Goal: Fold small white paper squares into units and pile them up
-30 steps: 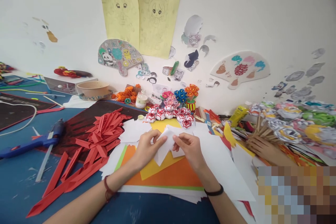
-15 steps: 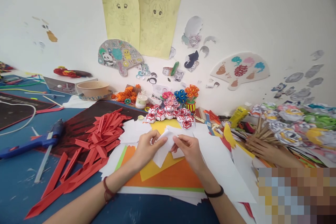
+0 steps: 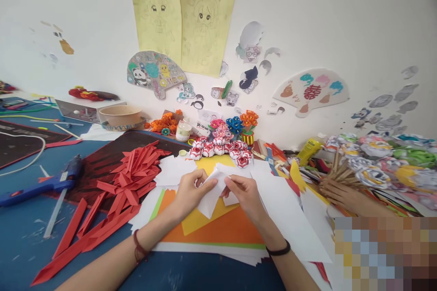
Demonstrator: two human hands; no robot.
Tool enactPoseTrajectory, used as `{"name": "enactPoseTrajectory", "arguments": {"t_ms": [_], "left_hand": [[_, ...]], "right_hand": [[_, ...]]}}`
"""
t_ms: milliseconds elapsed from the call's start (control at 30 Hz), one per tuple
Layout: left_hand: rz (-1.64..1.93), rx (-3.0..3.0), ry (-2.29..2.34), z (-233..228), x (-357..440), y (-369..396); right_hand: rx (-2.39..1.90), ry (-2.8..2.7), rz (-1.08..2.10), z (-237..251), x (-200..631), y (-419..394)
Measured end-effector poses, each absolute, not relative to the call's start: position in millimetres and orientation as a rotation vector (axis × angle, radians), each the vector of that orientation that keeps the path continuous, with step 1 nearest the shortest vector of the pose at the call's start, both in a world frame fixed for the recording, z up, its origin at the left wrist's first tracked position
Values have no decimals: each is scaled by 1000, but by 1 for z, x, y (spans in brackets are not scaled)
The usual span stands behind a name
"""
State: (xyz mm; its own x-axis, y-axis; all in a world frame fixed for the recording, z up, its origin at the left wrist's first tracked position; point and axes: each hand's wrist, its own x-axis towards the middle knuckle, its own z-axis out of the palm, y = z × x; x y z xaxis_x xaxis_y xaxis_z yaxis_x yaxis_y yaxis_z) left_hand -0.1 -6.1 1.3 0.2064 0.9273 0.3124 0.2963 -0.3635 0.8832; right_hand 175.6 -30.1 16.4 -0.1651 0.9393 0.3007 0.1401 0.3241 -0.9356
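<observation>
Between my two hands is a folded piece of white paper, held up over a stack of coloured sheets. My left hand pinches its left side between thumb and curled fingers. On the other side, my right hand grips the paper's right edge with thumb and fingertips. Beneath lie a yellow sheet and a larger orange sheet, with green and white paper showing at the edges. Behind the hands sits a row of red-and-white folded paper flowers.
Folded red paper strips are heaped at left, beside a blue glue gun. White sheets lie at right. Another person's hand rests near brown sticks. A yellow bottle and paper flowers stand along the wall.
Almost nothing differs. Both hands keep their hold on the white paper in the same place; the view has shifted very slightly.
</observation>
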Motion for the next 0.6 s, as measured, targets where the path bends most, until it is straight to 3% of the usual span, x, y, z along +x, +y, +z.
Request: {"name": "enactPoseTrajectory", "arguments": {"t_ms": [600], "left_hand": [[1057, 1792, 967, 15, -3, -8]], "right_hand": [[-1014, -1581, 1045, 16, 176, -31]]}}
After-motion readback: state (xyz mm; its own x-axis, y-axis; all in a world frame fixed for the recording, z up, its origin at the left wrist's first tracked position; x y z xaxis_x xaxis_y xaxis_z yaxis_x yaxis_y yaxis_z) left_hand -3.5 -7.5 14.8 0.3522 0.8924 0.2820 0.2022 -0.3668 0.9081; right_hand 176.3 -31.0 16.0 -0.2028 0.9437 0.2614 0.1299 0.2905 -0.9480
